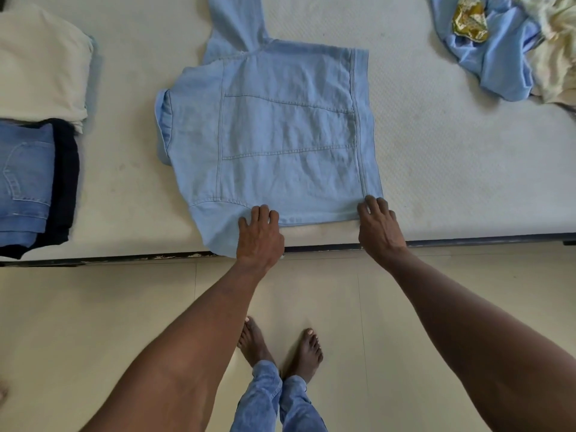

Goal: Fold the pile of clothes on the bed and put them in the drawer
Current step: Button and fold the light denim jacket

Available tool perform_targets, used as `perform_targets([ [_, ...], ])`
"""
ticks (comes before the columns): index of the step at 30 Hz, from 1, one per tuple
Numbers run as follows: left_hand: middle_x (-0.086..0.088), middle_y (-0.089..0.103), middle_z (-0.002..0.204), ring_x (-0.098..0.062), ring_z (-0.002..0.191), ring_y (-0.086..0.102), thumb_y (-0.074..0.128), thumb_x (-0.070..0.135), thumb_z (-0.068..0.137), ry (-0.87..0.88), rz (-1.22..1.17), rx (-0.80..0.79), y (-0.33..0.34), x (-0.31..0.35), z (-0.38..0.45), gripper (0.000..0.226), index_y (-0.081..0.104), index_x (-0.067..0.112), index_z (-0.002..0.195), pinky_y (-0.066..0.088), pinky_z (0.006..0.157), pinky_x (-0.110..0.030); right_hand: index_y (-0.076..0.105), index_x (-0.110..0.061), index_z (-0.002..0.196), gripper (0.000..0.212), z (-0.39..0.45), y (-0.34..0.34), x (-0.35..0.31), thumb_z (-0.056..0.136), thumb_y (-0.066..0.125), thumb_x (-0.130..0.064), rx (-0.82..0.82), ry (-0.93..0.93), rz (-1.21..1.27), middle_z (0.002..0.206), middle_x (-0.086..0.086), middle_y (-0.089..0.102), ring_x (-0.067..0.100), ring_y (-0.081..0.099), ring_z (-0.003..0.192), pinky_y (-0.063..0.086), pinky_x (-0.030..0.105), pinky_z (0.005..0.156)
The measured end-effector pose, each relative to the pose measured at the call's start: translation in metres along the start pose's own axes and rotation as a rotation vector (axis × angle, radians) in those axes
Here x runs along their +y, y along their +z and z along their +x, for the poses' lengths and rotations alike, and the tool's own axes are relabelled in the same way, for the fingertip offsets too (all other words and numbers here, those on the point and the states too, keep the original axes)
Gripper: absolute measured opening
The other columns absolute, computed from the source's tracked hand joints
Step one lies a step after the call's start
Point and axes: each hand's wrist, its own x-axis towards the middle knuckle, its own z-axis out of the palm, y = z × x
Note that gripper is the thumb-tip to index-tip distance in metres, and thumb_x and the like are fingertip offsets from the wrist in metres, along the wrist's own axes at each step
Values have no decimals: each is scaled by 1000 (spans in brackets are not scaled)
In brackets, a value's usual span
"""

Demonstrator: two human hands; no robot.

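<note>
Bare feet [280, 347] on floor. Left hand [260, 236] and right hand [378, 227] each grip the near edge of the denim jacket [280, 135], fingers curled on fabric; jacket lies flat mid-bed [436, 166]. Folded stack [34, 120] left, unfolded pile [514, 48] far right.

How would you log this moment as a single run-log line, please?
stage: folding | item: denim jacket flat on bed | left hand: grips near edge | right hand: grips hem corner
</note>
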Motion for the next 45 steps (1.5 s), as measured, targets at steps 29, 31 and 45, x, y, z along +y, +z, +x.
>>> perform_targets([
  [29,-8,75,94,-15,86,64,54,15,91,-571,-869,213,-63,-136,-14,30,73,14,113,49,81,-26,51,0,96,27,26,-38,19,76,46,18,268,41,112,81,19,54,30,45,68,37,41,69],
  [31,-14,74,86,-28,76,65,51,10,85,-400,-757,182,-80,-150,-9,37,72,10,115,54,81,-36,55,0,91,29,32,-51,22,71,51,20,293,-4,95,84,19,57,33,49,70,39,42,69],
  [45,1,68,108,-11,92,59,56,3,87,-551,-984,311,-112,-196,147,26,75,16,100,44,74,-11,51,-6,93,20,150,-114,13,85,39,7,318,258,403,89,13,56,32,52,76,39,37,67],
])
